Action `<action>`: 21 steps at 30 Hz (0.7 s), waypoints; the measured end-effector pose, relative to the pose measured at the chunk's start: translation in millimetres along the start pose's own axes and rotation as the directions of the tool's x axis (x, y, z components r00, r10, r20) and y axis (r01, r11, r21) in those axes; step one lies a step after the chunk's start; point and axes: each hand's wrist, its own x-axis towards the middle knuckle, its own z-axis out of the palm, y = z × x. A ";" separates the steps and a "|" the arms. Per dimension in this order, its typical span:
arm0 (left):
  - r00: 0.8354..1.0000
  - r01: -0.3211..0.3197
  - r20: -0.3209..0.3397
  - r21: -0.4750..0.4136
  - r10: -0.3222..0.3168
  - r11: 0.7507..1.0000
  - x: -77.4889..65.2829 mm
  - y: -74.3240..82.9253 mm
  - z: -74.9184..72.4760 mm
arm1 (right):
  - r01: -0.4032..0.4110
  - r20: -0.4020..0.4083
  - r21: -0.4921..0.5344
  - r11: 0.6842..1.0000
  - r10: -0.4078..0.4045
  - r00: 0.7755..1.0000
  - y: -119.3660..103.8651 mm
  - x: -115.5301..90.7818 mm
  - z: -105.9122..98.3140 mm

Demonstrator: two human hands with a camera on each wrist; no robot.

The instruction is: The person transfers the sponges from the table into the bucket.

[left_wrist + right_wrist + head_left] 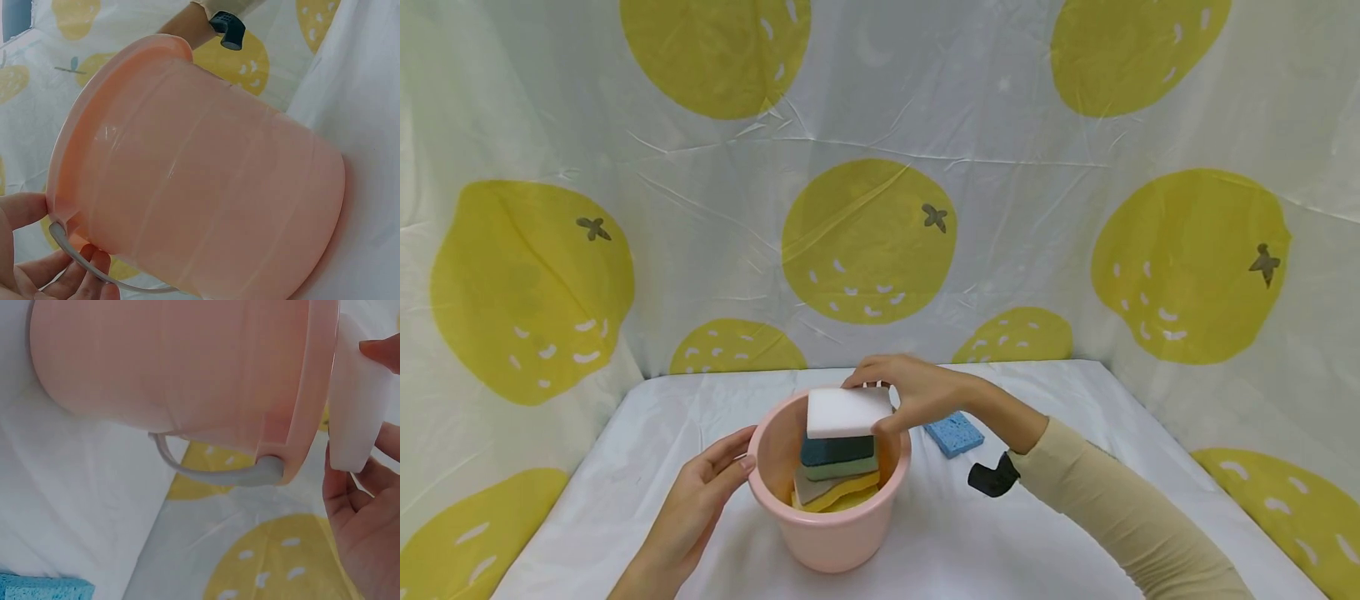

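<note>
A pink bucket [831,542] stands upright on the table. My left hand [696,492] holds its rim at the left side, the thumb on the rim and the fingers outside near the grey handle [94,270]. Above the bucket's mouth, my right hand [925,392] grips a white block sponge [846,412] between thumb and fingers. Inside the bucket lie a dark-topped green sponge [838,458], a greyish piece [812,487] and yellow pieces [850,493], partly hidden by the white sponge. In the right wrist view the white sponge [356,400] is just beyond the rim.
On the table, right of the bucket, lies a blue sponge [953,435], partly behind my right wrist. White cloth [1000,542] covers the table. A lemon-print curtain [1022,233] hangs behind and at both sides.
</note>
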 end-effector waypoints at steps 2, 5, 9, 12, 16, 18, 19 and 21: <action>1.000 0.005 0.001 0.000 -0.005 1.000 0.0 0.3 0.2 | 0.005 0.011 -0.001 1.000 -0.005 1.000 -2.5 3.6 1.2; 1.000 0.005 0.004 0.001 -0.005 1.000 -0.2 0.3 0.2 | 0.003 0.022 0.005 1.000 -0.003 1.000 -5.3 8.2 3.0; 1.000 -0.009 0.009 -0.001 0.009 1.000 -0.4 -0.4 -0.6 | -0.004 0.032 0.008 1.000 0.003 0.999 -8.9 12.6 4.6; 1.000 -0.015 0.010 -0.002 0.015 1.000 -0.5 -0.9 -1.3 | -0.007 0.040 0.003 1.000 0.007 0.999 -10.0 15.3 5.5; 1.000 -0.015 0.008 0.000 0.015 1.000 -0.7 -1.2 -1.7 | -0.025 0.049 0.000 1.000 0.025 0.998 -10.3 17.6 6.4; 1.000 -0.016 0.010 -0.001 0.016 1.000 -0.6 -1.1 -1.8 | -0.037 0.048 0.006 0.999 0.036 0.998 -10.8 17.5 5.8; 1.000 -0.018 0.012 -0.002 0.018 1.000 -0.5 -1.1 -1.8 | -0.040 0.047 0.015 0.999 0.039 0.998 -10.7 17.4 5.4; 1.000 -0.021 0.015 -0.001 0.021 1.000 -0.6 -0.8 -2.0 | -0.038 0.044 0.028 0.999 0.037 0.998 -10.8 16.8 4.4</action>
